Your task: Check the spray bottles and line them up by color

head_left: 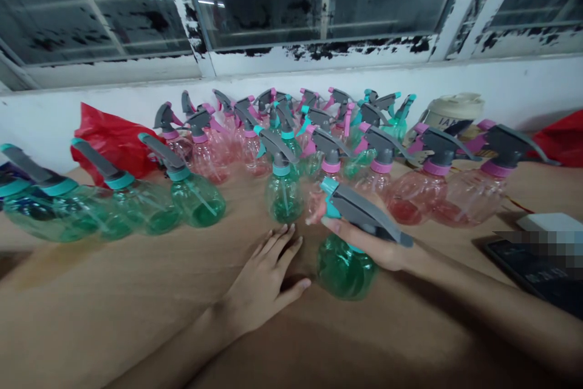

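Bottle of round translucent green plastic (pixel 345 273): clamped in our right hand (pixel 385 253), not yet released. Our left hand (pixel 266 283), left of bottle, fingers apart. Clear pink plastic bottles (pixel 473 198) already standing beyond.

Table (pixel 113 310): wood-toned, brownish patch (pixel 59 261) at 9 o'clock, clock read from left hand (pixel 257 295), resting there palm down, fingers spread. At 10: row of teal-collared green spray bottles (pixel 203 202), upright, part-filled, leftmost cut by frame edge; red plastic bag (pixel 113 140) crumpled just behind. At 12: lone green bottle (pixel 285 196), upright; behind, crowded pink and green bottles (pixel 212 158), many overlapping, count unclear. At 2: row of pink-collared bottles (pixel 414 195), shallow pink liquid; behind, pale lettered tub (pixel 455 111). Between 2 and 3: red sheet (pixel 562 140), white object (pixel 551 223), partly pixelated. At 3: dark phone (pixel 523 267), flat.
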The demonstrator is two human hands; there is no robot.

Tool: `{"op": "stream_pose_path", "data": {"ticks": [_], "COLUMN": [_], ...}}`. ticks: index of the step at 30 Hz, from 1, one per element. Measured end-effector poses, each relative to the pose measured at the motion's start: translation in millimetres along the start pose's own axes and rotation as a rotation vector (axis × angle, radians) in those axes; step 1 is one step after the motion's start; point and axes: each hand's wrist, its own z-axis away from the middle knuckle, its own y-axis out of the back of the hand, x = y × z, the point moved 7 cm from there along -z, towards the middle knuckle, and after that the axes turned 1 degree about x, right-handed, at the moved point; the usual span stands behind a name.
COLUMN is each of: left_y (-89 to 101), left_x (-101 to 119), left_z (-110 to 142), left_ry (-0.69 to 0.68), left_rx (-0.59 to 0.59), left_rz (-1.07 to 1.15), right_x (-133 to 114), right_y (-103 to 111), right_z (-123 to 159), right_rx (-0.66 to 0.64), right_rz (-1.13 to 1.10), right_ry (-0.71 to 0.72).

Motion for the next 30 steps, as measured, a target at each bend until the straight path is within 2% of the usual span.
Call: {"op": "stream_pose_path", "data": {"ticks": [6, 14, 24, 30], "left_y": [-0.4, 1.6, -0.8, 0.3], "left_x": [0, 0, -1, 0], "left_z": [0, 0, 0, -1], "left_ry": [-0.001, -0.002, -0.001, -0.009], "left_rx": [-0.006, 0.020, 0.015, -0.001], "left_rz": [-0.006, -0.020, -0.028, -0.048], "right_x": [-8, 4, -5, 0], "right_y": [-2, -4, -2, -2], "right_z": [0, 4, 1, 2], "right_rx": [-0.031, -0.051, 0.000, -0.014], "right_rz": [-0.002, -0.036, -0.115, -0.082], "right_ry": [0.024, -0.088, 0.029, 0.032]}}
